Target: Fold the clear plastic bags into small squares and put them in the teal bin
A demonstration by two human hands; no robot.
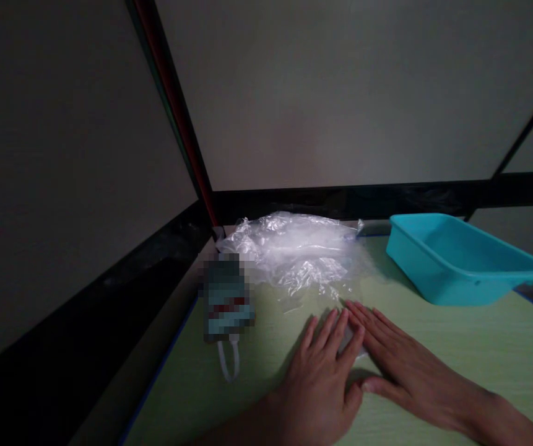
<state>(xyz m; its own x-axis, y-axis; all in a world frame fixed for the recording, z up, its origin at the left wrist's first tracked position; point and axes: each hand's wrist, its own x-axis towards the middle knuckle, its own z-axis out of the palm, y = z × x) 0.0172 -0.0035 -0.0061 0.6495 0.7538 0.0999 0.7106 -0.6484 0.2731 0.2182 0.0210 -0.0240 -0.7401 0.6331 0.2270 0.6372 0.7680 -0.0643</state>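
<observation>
My left hand [319, 378] lies palm down on the light green table, its fingers stretched out and slightly apart. Beside it my right hand [403, 359] also rests flat, angled in from the right, with its fingers extended. The fingertips of both hands nearly meet. Between and partly under them shows a small piece of clear plastic [350, 342], mostly hidden by the fingers. Just beyond the fingertips spreads a crumpled heap of clear plastic bags [301, 248], shiny and thin.
A turquoise plastic basin [437, 272] stands at the right on the table [470, 347]. To the left lies a pixelated object [228, 300] with a white strap loop [228, 362]. Pale walls with dark trim [340, 201] close off the back and left.
</observation>
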